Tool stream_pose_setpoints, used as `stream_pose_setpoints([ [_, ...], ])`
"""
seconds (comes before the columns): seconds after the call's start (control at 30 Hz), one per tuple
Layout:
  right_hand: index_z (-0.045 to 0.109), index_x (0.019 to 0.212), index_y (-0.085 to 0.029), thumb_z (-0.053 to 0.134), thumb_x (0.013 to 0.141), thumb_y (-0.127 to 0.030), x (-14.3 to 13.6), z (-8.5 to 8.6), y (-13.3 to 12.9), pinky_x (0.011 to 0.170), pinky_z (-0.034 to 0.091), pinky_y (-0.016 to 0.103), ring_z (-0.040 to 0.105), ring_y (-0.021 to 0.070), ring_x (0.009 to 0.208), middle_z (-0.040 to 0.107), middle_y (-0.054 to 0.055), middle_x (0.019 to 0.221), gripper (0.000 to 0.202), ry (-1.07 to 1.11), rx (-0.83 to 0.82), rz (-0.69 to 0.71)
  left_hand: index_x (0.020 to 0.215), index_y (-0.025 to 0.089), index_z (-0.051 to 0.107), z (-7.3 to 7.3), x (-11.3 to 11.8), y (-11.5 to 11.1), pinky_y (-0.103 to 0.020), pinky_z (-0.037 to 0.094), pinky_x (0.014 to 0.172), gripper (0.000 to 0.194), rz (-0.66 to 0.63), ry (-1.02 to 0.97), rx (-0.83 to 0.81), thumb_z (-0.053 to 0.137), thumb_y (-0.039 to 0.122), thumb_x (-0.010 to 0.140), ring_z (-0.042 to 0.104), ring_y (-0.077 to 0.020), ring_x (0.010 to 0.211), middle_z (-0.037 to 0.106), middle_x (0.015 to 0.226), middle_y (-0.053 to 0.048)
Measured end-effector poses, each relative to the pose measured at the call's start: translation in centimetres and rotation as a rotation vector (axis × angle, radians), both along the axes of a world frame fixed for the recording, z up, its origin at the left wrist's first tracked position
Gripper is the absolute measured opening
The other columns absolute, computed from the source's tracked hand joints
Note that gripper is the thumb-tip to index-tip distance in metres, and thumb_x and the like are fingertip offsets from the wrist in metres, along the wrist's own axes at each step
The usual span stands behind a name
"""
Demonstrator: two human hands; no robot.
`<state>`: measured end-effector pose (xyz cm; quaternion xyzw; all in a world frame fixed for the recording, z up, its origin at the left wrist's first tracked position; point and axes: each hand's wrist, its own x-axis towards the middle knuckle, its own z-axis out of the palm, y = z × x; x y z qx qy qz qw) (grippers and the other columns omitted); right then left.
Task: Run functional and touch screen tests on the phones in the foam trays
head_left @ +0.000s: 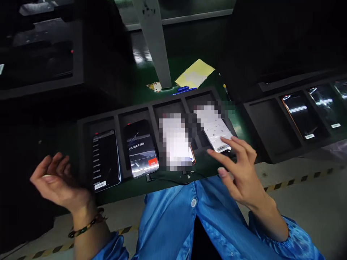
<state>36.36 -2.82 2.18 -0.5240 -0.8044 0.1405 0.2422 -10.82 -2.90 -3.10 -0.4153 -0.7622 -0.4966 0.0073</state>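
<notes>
Phone (216,130) in tray (170,107), face-up presumably for easy touch; right hand (242,171) spread, empty; left hand (58,184) loosely curled, empty.

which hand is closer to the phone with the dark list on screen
Left. The left hand is just to the left of the dark-list phone; the right hand is well to its right, over by the white-screen phone.

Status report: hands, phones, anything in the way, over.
Left hand loosely curled, empty. Right hand at rightmost lit phone, touch unclear. Black cable clear of both hands.
</notes>
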Motion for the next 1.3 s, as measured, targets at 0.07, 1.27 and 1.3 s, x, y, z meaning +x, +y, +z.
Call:
stream_pose_setpoints([
  [0.07,0.062,0.154,-0.040,0.053,0.107,-0.037,-1.7,0.3,0.0,0.127,0.034,0.069,0.035,0.0398,0.160,0.043,0.006,0.172,0.048,-0.063,-0.020,0.116,0.132,0.019,0.064,0.4,1.0,-0.5,-0.063,0.056,0.109,0.068,0.022,0.165,0.069,0.045,0.071,0.092,0.072,-0.0400,0.127,0.074,0.135,-0.016],
  [1.27,0.060,0.155,-0.031,0.042,0.114,-0.039,-1.6,0.1,3.9,0.128,0.031,0.071,0.031,0.0424,0.162,0.042,0.014,0.170,0.046,-0.129,0.033,-0.098,0.139,0.038,0.069,4.5,10.9,-2.3,-0.070,0.046,0.115,0.052,-0.685,0.597,-0.139,0.081,0.035,0.089,0.069,-0.0359,0.118,0.070,0.140,-0.009],
  [1.3,0.060,0.155,-0.033,0.043,0.114,-0.039,-2.6,0.5,3.8,0.128,0.031,0.070,0.030,0.0422,0.163,0.041,0.013,0.172,0.045,-0.142,0.027,-0.034,0.137,0.036,0.070,4.6,10.9,-2.2,-0.068,0.046,0.116,0.049,-0.676,0.600,-0.137,0.081,0.034,0.089,0.069,-0.0354,0.118,0.071,0.140,-0.009],
])
